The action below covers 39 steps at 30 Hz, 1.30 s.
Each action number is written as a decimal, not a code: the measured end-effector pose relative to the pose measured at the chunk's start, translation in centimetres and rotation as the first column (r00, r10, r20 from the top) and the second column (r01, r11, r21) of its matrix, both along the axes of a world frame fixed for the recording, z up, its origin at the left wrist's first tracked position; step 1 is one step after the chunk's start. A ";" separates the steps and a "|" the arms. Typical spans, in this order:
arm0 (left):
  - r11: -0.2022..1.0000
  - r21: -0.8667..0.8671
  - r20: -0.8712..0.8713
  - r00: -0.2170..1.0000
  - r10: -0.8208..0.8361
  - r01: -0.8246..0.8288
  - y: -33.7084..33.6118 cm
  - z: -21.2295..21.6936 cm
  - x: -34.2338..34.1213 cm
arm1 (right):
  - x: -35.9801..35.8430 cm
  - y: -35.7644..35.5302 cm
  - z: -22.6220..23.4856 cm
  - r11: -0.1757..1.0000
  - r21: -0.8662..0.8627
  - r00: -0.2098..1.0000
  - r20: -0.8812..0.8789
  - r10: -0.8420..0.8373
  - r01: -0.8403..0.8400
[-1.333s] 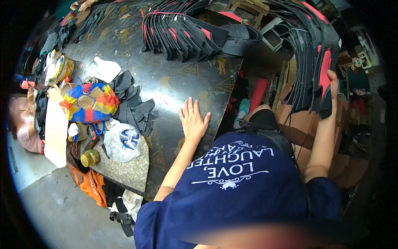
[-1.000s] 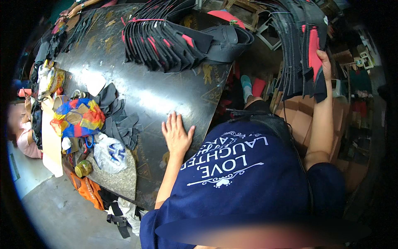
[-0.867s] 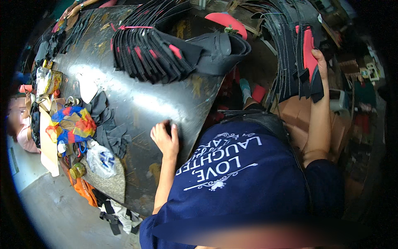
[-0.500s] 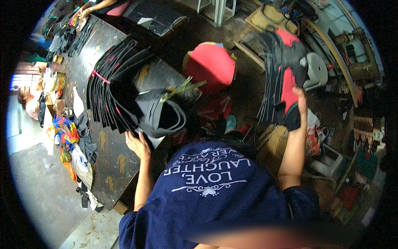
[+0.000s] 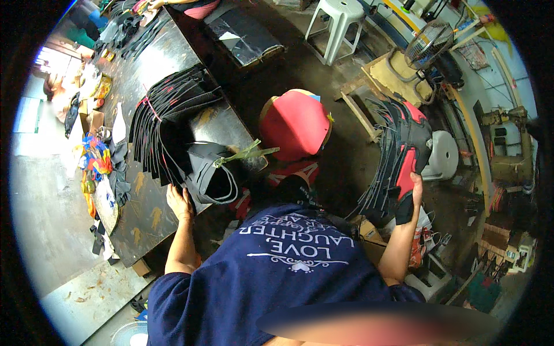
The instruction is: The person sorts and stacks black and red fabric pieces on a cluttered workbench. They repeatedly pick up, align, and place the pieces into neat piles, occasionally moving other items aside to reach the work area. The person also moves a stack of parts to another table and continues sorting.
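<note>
My right hand [image 5: 414,193] grips the lower end of a thick bundle of black and red cut sheet pieces [image 5: 404,150], held up off to the right. Its fingers are mostly hidden behind the bundle. On the dark table, my left hand [image 5: 180,202] rests with fingers stretched out, touching the near end of a stack of black strips [image 5: 156,132]. A thin pink tie crosses that stack. Close beside it lie grey-black curved pieces [image 5: 210,170] bound with a pale green strip [image 5: 245,154].
A round stool with a red top [image 5: 294,124] stands past the table's right edge. White plastic stools [image 5: 337,26] and a fan [image 5: 430,45] are farther off. Colourful scraps and bags [image 5: 95,158] line the table's left side. Another person's hand [image 5: 156,4] is at the far end.
The view has shifted, so the table and stools sit lower in it. My right hand still holds the black and red bundle, and my left hand stays by the stack.
</note>
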State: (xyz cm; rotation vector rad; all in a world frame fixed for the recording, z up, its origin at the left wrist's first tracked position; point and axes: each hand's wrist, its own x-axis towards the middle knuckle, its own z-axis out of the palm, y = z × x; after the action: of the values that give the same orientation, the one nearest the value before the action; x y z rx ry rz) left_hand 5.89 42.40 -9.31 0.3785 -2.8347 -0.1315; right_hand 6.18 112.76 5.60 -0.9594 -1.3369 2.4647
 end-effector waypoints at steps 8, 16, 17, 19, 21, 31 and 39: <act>0.998 0.016 0.064 0.996 0.063 -0.064 1.0 1.4 -0.4 | -3.4 1.5 4.2 0.999 0.041 0.999 -0.030 -0.027 0.028; 0.844 -0.088 0.099 0.839 0.535 -0.528 3.3 2.3 0.5 | -14.9 3.7 8.8 0.933 -0.040 0.934 0.006 0.357 -0.357; 0.829 -0.015 0.104 0.823 0.558 -0.560 3.5 2.2 0.7 | -16.6 4.0 9.5 0.910 -0.043 0.910 0.006 0.414 -0.413; 0.849 0.030 0.092 0.847 0.523 -0.528 3.5 1.9 1.2 | -20.0 4.3 10.4 0.840 -0.010 0.840 -0.017 0.542 -0.542; 0.860 0.082 0.100 0.863 0.496 -0.504 3.1 1.7 1.8 | -22.3 4.5 10.5 0.821 -0.068 0.823 -0.028 0.567 -0.567; 0.517 0.715 0.094 0.797 0.596 -0.471 -2.1 5.0 3.2 | -30.9 7.1 8.5 0.677 -0.200 0.706 -0.186 0.683 -0.708; 0.779 0.566 -0.686 0.370 0.626 -0.268 18.3 22.8 -6.2 | -38.1 7.9 8.4 0.590 -0.197 0.622 -0.241 0.745 -0.783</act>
State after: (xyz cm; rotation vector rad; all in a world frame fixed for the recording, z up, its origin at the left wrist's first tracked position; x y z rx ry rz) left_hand -0.31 60.65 13.46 0.8901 -1.5874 -0.5655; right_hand -31.92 120.67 14.00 -0.2009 -1.6177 3.3628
